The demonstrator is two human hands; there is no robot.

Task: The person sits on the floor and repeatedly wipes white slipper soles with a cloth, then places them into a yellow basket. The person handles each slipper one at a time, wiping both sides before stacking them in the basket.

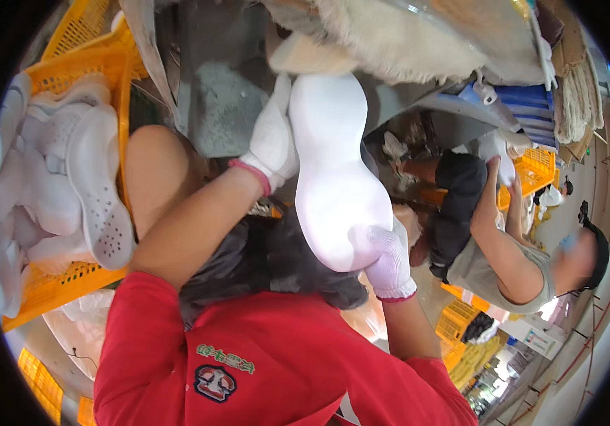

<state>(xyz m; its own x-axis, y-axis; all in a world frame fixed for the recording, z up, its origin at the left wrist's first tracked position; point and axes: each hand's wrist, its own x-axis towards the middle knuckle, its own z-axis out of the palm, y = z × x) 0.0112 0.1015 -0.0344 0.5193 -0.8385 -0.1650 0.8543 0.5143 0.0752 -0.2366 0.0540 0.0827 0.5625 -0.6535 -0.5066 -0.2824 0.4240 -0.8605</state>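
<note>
Both my hands wear white gloves with pink cuffs, and my sleeves are red. My left hand [271,142] grips the upper left side of a smooth white shoe-shaped piece [333,177], which stands on end in the middle of the view. My right hand [389,261] clasps its rounded lower end. Beige fluffy lining material [390,35] lies right above the top end of the piece, under clear plastic; whether they touch is hidden. A dark cloth [269,259] lies over my lap beneath the piece.
A yellow plastic crate [116,78] at my left holds several white perforated clogs [95,184]. At the right another person [504,263] in a grey shirt and white glove bends over more yellow crates [536,170]. Stacked blue items [525,106] sit upper right.
</note>
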